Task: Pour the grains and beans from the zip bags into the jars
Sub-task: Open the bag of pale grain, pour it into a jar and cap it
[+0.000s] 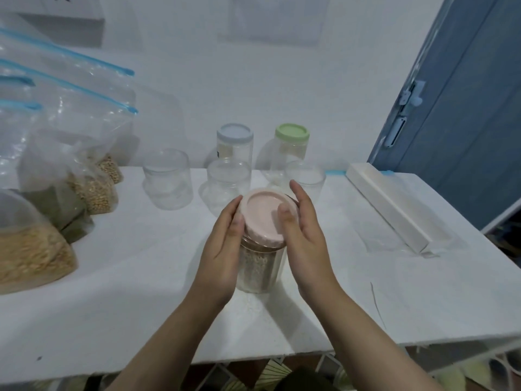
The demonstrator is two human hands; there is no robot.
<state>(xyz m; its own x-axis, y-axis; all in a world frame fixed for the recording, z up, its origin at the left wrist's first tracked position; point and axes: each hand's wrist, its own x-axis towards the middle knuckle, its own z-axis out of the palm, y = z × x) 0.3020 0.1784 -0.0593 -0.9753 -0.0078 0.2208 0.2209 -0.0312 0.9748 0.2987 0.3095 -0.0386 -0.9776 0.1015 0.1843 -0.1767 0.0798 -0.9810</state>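
Clear jar [258, 266], frame centre on the white table [141, 292], approx. two-thirds full of pale grain, pink lid [263, 218] on top. Left hand [222, 249] cups jar's left side, fingers together & lightly curved, tips at lid rim. Right hand [306, 230] on the right, fingers straight along lid edge, thumb [287, 221] pressing on lid top. Behind: three lidless empty jars [167, 182], a blue-lidded jar [234, 145] & green-lidded jar [291, 148], contents unclear. Left edge: zip bags [70, 176] w/ tan grains, beans, green lentil-like stuff.
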